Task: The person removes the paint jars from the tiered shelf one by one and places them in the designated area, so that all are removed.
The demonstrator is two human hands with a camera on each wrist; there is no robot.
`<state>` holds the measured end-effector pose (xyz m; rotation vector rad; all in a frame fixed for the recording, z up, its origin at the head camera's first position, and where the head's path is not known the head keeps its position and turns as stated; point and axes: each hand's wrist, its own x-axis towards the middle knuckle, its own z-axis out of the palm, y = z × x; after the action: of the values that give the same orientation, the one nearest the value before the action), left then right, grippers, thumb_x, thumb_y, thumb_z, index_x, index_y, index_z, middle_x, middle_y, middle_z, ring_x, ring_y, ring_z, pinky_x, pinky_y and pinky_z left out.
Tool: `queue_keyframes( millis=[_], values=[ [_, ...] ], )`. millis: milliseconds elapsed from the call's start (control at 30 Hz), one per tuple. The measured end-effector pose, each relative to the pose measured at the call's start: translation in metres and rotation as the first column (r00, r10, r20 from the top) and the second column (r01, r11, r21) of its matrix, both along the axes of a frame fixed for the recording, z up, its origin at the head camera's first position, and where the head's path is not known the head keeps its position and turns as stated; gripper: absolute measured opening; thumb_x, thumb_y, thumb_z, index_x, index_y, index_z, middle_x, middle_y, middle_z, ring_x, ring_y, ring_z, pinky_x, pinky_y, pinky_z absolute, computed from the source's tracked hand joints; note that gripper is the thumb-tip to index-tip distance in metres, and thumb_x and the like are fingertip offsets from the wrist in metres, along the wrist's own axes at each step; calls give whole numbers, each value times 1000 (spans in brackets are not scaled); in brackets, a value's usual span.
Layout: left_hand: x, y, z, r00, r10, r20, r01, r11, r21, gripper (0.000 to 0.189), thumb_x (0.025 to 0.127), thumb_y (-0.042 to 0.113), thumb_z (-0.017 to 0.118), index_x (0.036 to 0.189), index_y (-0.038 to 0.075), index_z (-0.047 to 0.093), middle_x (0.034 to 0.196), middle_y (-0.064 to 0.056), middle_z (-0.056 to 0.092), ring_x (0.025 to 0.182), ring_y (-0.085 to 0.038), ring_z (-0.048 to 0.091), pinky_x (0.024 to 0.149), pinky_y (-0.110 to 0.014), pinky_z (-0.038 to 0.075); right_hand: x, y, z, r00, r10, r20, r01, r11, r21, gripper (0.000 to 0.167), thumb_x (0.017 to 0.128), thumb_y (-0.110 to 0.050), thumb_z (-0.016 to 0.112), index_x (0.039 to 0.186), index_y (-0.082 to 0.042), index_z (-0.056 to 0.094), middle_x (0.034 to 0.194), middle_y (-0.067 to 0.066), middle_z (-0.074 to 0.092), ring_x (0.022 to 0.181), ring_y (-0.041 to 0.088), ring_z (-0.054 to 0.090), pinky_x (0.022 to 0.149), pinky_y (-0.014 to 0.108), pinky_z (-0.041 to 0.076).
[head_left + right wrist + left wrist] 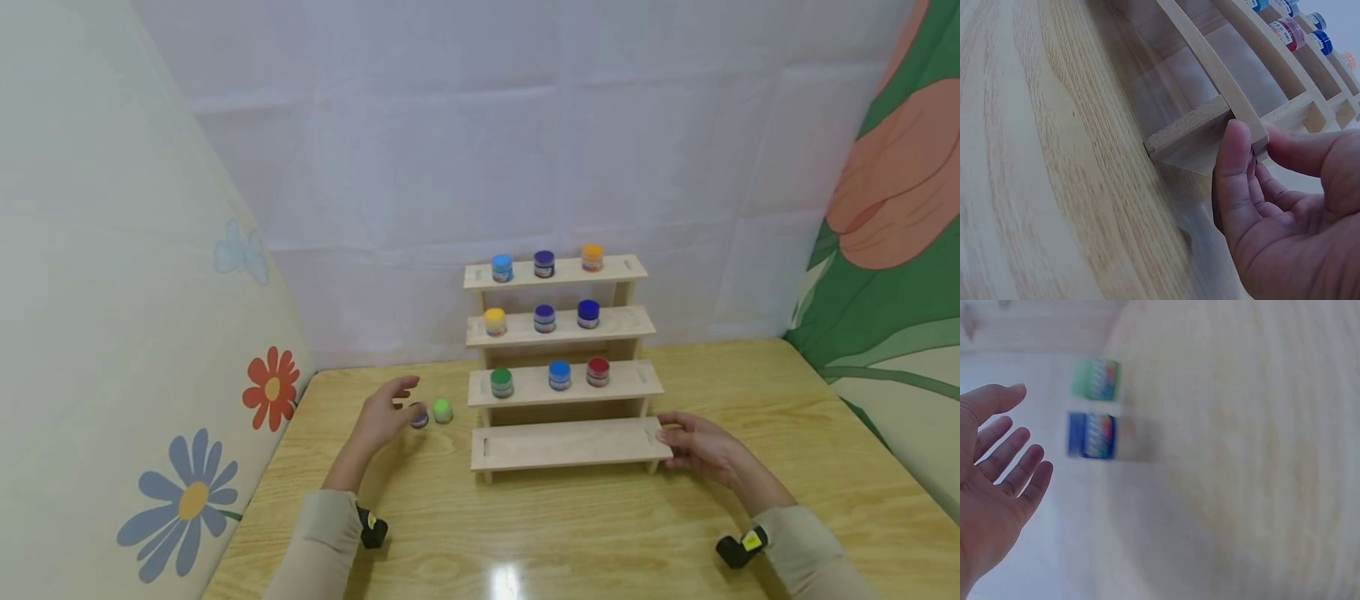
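Observation:
A wooden tiered shelf [570, 444] stands on the table. At the right end of its lowest step, my right hand [701, 450] pinches the board between thumb and fingers, as the right wrist view also shows. My left hand [381, 417] has its fingers spread and holds nothing. Close beside it on the table is a small paint jar with a dark blue-purple lid [418, 415]; the thumb overlaps this jar in the head view. Just right of that one stands a light green paint jar [442, 410]. The left wrist view shows a gap between the fingers and both jars.
Three paint jars stand on each upper step, among them a green jar [502, 382], a red jar [597, 372] and a yellow jar [495, 322]. White cloth [420, 183] hangs behind the table [442, 525], and a flower-painted panel [97, 275] borders the left side.

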<state>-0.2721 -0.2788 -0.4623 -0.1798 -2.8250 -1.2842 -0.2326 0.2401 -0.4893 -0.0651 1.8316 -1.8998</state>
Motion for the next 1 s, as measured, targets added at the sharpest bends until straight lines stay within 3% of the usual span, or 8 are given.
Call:
queue_keyframes(
  millis=[233, 533, 867, 1000],
  values=[
    [8, 20, 24, 994, -70, -90, 74, 996, 50, 53, 96, 15, 71, 144, 2, 52, 145, -21, 54, 130, -41, 52, 109, -56, 45, -1, 0, -1, 1000, -13, 1, 13, 1000, 1, 59, 102, -10, 58, 147, 13, 27, 101, 4, 64, 86, 13, 65, 71, 25, 59],
    [18, 48, 41, 978, -138, -156, 155, 983, 98, 49, 94, 13, 74, 139, 2, 57, 139, -19, 59, 126, -38, 55, 109, -57, 44, 0, -1, 1, 1000, -18, 9, 18, 1000, 4, 62, 102, -10, 58, 148, 14, 24, 102, 4, 64, 87, 13, 66, 71, 25, 60],
    [18, 72, 45, 955, -210, -211, 233, 969, 88, 49, 92, 12, 75, 137, 3, 58, 138, -16, 61, 124, -36, 57, 107, -55, 47, 1, -2, 3, 1000, -19, 22, 19, 1000, 2, 62, 103, -9, 57, 149, 13, 23, 102, 5, 64, 86, 13, 66, 72, 25, 59],
    [17, 81, 45, 953, -222, -208, 244, 966, 87, 49, 92, 15, 75, 137, 3, 58, 137, -15, 61, 123, -34, 58, 108, -55, 46, 1, -2, 3, 1000, -14, 17, 14, 1000, 7, 62, 103, -10, 57, 149, 14, 23, 102, 4, 64, 87, 13, 66, 72, 26, 59]
  ],
)
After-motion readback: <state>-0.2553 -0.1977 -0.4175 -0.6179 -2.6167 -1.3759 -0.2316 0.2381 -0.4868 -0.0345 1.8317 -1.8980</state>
